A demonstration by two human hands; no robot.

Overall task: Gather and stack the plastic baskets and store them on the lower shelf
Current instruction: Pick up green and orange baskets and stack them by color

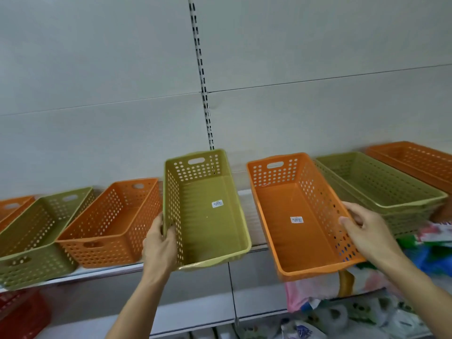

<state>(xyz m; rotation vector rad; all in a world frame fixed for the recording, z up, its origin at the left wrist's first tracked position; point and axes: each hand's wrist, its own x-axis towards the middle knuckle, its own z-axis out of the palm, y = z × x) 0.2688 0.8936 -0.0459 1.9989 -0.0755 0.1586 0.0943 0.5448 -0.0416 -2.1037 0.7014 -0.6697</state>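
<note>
Left hand [160, 243], lower centre of frame: clamped on the left side wall of a green basket [208, 216], thumb outside, fingers [171, 237] hooked over the rim to the inside. Basket tipped up toward the camera, near end past the shelf edge [110, 271], far end against the back panel [97, 81]. White price sticker [217, 203] on its floor.

Right hand [367, 231], right of centre: gripped the right side wall of an orange basket [300, 221], thumb inside, fingers over the rim. Basket likewise tilted, near end hanging well out beyond the shelf edge. White sticker [296, 219] on its floor. The two held baskets side by side, apart, a strip of shelf visible between them.

Left of the green basket, just beside it: second orange basket [110, 223] flat on the shelf; next a second green basket [39, 238]; at far left edge, part of another orange one [12, 209].

Right of frame: nested stack of green baskets [391, 192], and behind it, upper right, an orange stack [420, 162].

Slotted upright [203, 81] ran down the back panel, centre.

Lower right: packaged goods in plastic wrap [354, 311], contents not legible. Lower left corner: red basket [22, 314], partly cut off.
</note>
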